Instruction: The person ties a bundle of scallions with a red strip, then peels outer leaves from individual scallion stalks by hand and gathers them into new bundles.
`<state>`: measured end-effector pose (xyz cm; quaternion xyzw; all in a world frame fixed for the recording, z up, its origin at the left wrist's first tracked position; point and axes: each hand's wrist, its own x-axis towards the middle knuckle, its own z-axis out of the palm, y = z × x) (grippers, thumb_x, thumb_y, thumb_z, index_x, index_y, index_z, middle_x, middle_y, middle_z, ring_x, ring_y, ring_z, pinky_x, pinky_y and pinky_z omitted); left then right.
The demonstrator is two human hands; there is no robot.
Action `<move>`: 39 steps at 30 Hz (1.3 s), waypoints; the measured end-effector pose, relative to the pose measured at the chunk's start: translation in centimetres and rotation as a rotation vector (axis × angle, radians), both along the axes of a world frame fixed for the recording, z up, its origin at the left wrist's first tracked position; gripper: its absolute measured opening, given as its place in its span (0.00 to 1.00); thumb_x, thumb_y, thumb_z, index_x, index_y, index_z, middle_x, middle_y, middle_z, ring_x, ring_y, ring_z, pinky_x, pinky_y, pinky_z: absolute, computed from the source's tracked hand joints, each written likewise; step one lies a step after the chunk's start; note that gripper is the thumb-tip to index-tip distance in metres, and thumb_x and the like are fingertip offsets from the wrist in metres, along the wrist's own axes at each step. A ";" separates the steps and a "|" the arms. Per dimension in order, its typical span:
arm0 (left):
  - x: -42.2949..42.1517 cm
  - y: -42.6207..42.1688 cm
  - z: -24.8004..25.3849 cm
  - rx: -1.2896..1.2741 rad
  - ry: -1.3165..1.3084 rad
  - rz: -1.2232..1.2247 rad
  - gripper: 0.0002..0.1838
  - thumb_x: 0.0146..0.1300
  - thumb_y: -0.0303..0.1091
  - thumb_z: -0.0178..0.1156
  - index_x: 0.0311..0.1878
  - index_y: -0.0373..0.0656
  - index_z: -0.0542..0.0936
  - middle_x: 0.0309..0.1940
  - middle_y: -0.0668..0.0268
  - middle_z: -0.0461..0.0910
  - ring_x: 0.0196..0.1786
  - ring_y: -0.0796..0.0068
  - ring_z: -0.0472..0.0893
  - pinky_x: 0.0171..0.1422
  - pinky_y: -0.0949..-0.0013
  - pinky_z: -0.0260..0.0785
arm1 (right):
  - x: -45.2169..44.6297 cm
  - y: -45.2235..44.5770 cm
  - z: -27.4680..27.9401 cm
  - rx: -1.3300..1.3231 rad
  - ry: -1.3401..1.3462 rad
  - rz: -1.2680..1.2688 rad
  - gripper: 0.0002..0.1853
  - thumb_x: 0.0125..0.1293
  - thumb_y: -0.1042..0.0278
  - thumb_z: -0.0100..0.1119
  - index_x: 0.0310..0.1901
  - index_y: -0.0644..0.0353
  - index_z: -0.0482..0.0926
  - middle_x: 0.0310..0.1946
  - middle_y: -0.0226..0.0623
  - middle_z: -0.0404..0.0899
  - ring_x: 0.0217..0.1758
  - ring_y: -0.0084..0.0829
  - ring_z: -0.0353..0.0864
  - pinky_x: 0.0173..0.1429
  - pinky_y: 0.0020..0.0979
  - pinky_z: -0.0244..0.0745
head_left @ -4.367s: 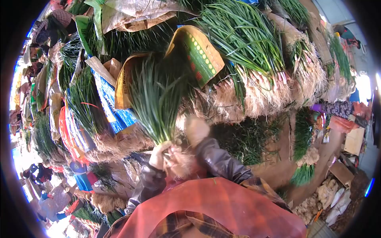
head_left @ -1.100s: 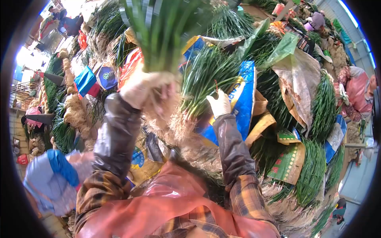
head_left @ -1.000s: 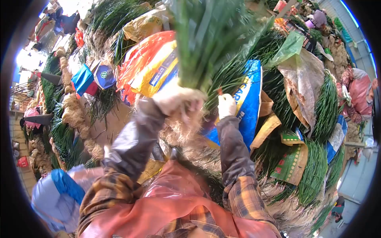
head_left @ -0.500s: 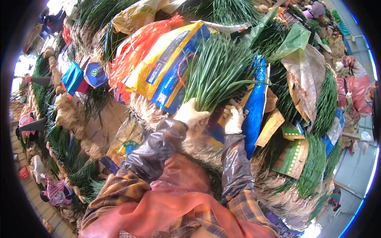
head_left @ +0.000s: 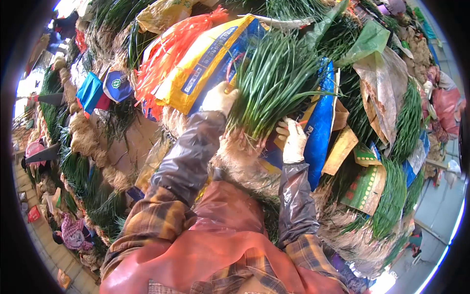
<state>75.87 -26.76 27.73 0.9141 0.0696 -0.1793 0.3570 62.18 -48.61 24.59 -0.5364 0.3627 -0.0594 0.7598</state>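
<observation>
A bunch of thin green onions (head_left: 274,78) with pale, stringy roots (head_left: 247,152) lies in front of me, leaves fanned away. My left hand (head_left: 221,99), in a pale glove, is at the bunch's left side with fingers closed on a thin red tie (head_left: 235,63). On the right side, my gloved right hand (head_left: 293,139) has its fingers pinched, and a bit of red strip shows at the fingertips. The middle of the tie is hidden, apparently by the bunch. A yellow and blue printed sack (head_left: 205,61) lies beneath the leaves.
Red plastic strips (head_left: 171,54) lie heaped on the left part of the sack. Blue sacking (head_left: 323,122) and torn cardboard (head_left: 339,152) stand to the right. More green bundles (head_left: 391,201) surround me. Another person (head_left: 73,232) is at the lower left.
My left hand has let go of the onion stems and moved up and left to the red tie. My right hand has shifted slightly right and up, with red strip now visible at its fingers.
</observation>
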 end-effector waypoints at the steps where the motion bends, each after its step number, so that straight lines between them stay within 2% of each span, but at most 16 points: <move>1: 0.6 -0.4 -0.8 -0.044 -0.063 -0.008 0.27 0.58 0.47 0.65 0.56 0.40 0.77 0.45 0.51 0.81 0.50 0.59 0.81 0.54 0.64 0.71 | -0.1 -0.1 0.1 0.020 -0.023 0.012 0.13 0.71 0.62 0.53 0.49 0.61 0.79 0.37 0.34 0.84 0.31 0.23 0.83 0.30 0.18 0.71; 4: 1.7 -2.2 -3.2 -0.131 -0.192 0.024 0.18 0.60 0.41 0.65 0.47 0.37 0.82 0.30 0.60 0.84 0.33 0.72 0.82 0.41 0.70 0.74 | -0.2 0.1 1.3 -0.003 -0.026 0.001 0.13 0.71 0.63 0.53 0.48 0.61 0.79 0.40 0.36 0.84 0.31 0.23 0.83 0.30 0.18 0.71; 5: 1.5 -2.3 -2.8 -0.647 -0.046 0.131 0.14 0.62 0.39 0.63 0.41 0.36 0.83 0.22 0.66 0.81 0.23 0.81 0.76 0.29 0.76 0.69 | -0.3 -0.3 1.4 -0.021 -0.049 0.016 0.12 0.71 0.64 0.51 0.47 0.62 0.80 0.41 0.37 0.84 0.31 0.23 0.83 0.31 0.19 0.72; 6: 1.1 -1.9 -2.3 -0.649 0.019 0.161 0.13 0.65 0.38 0.59 0.39 0.36 0.82 0.21 0.67 0.79 0.19 0.85 0.72 0.24 0.80 0.63 | -0.7 -0.7 1.6 -0.023 -0.049 0.006 0.12 0.71 0.64 0.51 0.47 0.62 0.80 0.41 0.37 0.84 0.31 0.23 0.83 0.31 0.19 0.72; 10: -3.0 -0.7 2.2 -0.947 0.164 -0.039 0.14 0.69 0.40 0.54 0.39 0.38 0.81 0.26 0.68 0.81 0.22 0.84 0.74 0.26 0.80 0.66 | -0.5 0.0 4.3 -0.226 -0.157 0.171 0.10 0.70 0.69 0.51 0.41 0.63 0.82 0.35 0.35 0.85 0.30 0.21 0.80 0.35 0.21 0.74; 14: -5.3 -3.9 1.3 -0.860 0.220 -0.115 0.15 0.69 0.41 0.53 0.39 0.37 0.80 0.26 0.68 0.80 0.24 0.81 0.77 0.27 0.79 0.67 | 1.3 2.4 5.1 -0.263 -0.218 0.165 0.08 0.69 0.71 0.52 0.37 0.62 0.81 0.30 0.31 0.82 0.28 0.20 0.78 0.34 0.21 0.72; 18: -3.7 -3.9 -2.0 -0.896 0.185 0.335 0.15 0.69 0.42 0.53 0.40 0.39 0.81 0.23 0.67 0.81 0.19 0.81 0.73 0.24 0.78 0.64 | 1.7 1.3 0.6 0.060 -0.256 0.192 0.11 0.70 0.66 0.51 0.38 0.61 0.82 0.29 0.32 0.83 0.27 0.20 0.79 0.33 0.21 0.72; 22: -4.7 -1.8 0.5 -0.806 0.171 0.356 0.21 0.67 0.37 0.54 0.61 0.40 0.71 0.35 0.60 0.83 0.29 0.75 0.81 0.34 0.73 0.69 | 1.4 1.2 1.5 0.097 -0.265 0.168 0.12 0.70 0.65 0.51 0.40 0.62 0.83 0.30 0.32 0.83 0.27 0.20 0.80 0.33 0.20 0.72; 25: -8.1 -2.7 1.3 -0.833 -0.156 0.454 0.32 0.63 0.27 0.58 0.69 0.40 0.58 0.41 0.57 0.81 0.35 0.71 0.81 0.40 0.71 0.73 | 1.2 0.7 1.5 0.127 -0.243 0.113 0.12 0.70 0.65 0.52 0.40 0.62 0.83 0.30 0.32 0.83 0.28 0.20 0.80 0.33 0.20 0.72; 26: -9.4 -2.9 1.1 -0.595 -0.315 0.414 0.29 0.63 0.26 0.58 0.67 0.39 0.62 0.43 0.57 0.80 0.41 0.72 0.80 0.43 0.72 0.72 | 0.9 0.6 2.1 0.142 -0.228 0.069 0.12 0.70 0.64 0.53 0.41 0.62 0.83 0.30 0.32 0.83 0.28 0.19 0.79 0.33 0.19 0.72; 28: -12.5 -3.8 1.8 -0.552 -0.590 0.194 0.27 0.61 0.30 0.61 0.64 0.42 0.68 0.51 0.56 0.78 0.49 0.69 0.79 0.55 0.64 0.68 | 0.3 0.6 3.2 0.169 -0.197 0.003 0.12 0.69 0.65 0.54 0.40 0.63 0.83 0.31 0.33 0.83 0.27 0.19 0.78 0.34 0.19 0.72; 30: -14.3 -4.4 3.1 -0.062 -1.017 -0.411 0.24 0.59 0.31 0.61 0.60 0.44 0.72 0.55 0.57 0.76 0.57 0.62 0.75 0.66 0.56 0.59 | 0.3 0.4 2.7 0.282 -0.243 -0.051 0.12 0.69 0.65 0.52 0.39 0.62 0.83 0.31 0.32 0.83 0.27 0.19 0.78 0.33 0.19 0.71; 31: -15.3 -4.6 3.3 0.012 -0.903 -0.580 0.24 0.58 0.32 0.60 0.60 0.46 0.74 0.59 0.59 0.74 0.65 0.56 0.70 0.73 0.51 0.47 | 0.2 0.2 2.4 0.246 -0.265 -0.046 0.12 0.69 0.64 0.52 0.40 0.62 0.83 0.31 0.31 0.83 0.27 0.19 0.78 0.33 0.19 0.71; 34: -13.9 -4.1 -3.5 0.289 -0.942 -0.559 0.24 0.67 0.41 0.50 0.65 0.45 0.70 0.66 0.59 0.68 0.70 0.58 0.63 0.74 0.52 0.44 | -0.7 0.4 3.1 0.263 -0.229 -0.066 0.13 0.69 0.61 0.55 0.46 0.60 0.81 0.34 0.30 0.82 0.26 0.18 0.77 0.30 0.19 0.68; 36: -12.1 -4.7 -2.9 0.098 -0.932 -0.508 0.26 0.69 0.43 0.47 0.68 0.46 0.66 0.67 0.59 0.66 0.72 0.61 0.61 0.75 0.53 0.43 | -3.2 1.1 3.9 0.121 -0.259 -0.001 0.16 0.66 0.65 0.59 0.53 0.62 0.77 0.41 0.38 0.82 0.34 0.23 0.82 0.36 0.22 0.73; 39: -12.0 -4.4 -2.9 0.121 -0.904 -0.571 0.29 0.70 0.48 0.45 0.69 0.45 0.64 0.68 0.57 0.64 0.73 0.59 0.59 0.76 0.52 0.39 | -7.2 0.9 5.2 -0.559 -0.200 0.044 0.24 0.63 0.70 0.61 0.61 0.63 0.71 0.50 0.47 0.79 0.47 0.32 0.82 0.48 0.28 0.77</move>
